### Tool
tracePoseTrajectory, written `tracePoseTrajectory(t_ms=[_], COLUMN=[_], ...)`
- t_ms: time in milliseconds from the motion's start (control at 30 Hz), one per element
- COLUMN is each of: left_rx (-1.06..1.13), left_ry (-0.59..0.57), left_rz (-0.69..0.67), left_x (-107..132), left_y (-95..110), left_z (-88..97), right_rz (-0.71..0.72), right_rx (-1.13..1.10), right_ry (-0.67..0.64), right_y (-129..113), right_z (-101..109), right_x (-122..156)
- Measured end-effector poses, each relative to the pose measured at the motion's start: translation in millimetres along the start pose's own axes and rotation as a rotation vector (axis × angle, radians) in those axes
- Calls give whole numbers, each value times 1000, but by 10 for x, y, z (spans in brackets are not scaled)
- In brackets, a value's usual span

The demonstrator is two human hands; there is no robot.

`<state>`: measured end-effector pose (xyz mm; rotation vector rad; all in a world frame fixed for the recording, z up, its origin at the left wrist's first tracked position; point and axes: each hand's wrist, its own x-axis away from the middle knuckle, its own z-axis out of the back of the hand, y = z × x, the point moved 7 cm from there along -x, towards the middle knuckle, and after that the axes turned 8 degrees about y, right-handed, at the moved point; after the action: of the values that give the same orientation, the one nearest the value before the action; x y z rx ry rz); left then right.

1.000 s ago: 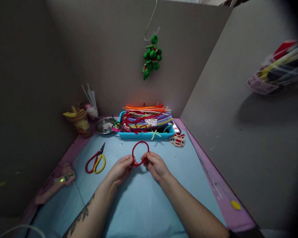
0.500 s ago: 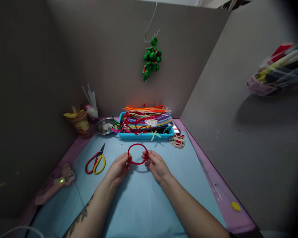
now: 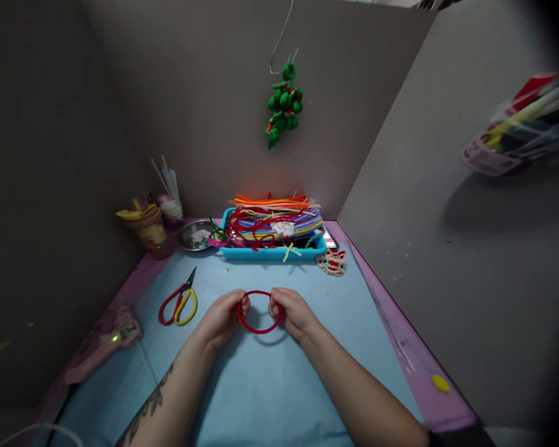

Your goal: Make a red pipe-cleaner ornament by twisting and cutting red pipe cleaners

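Red pipe-cleaner ring (image 3: pixel 259 329), left hand (image 3: pixel 221 318) and right hand (image 3: pixel 292 312) pinching opposite sides

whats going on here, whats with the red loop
A person is holding a red pipe-cleaner ring over the blue mat, pinching its left side with the left hand and its right side with the right hand. Red-and-yellow scissors lie on the mat to the left, with a pink glue gun beyond them. Behind the ring sits a blue tray piled with coloured pipe cleaners, and a green twisted piece hangs by the back wall.
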<state>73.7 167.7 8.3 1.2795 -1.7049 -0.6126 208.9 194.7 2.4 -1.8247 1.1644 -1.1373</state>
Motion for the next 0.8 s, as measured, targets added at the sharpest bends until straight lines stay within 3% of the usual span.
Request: tracePoseTrajectory(t_ms=[267, 500, 633, 800], left_rx=[-21, 137, 119, 73], left_ry=[-8, 163, 224, 242], left_rz=[48, -130, -165, -64], left_x=[15, -15, -15, 7], left_y=[-22, 108, 133, 97], left_z=[-17, 72, 127, 113], right_rz=[26, -132, -24, 36], right_rx=[-56, -160, -85, -64], right_ry=[-7, -93, -45, 49], right_y=[-57, 51, 23, 9], right_z=[25, -76, -93, -19], right_x=[-4, 46, 72, 23])
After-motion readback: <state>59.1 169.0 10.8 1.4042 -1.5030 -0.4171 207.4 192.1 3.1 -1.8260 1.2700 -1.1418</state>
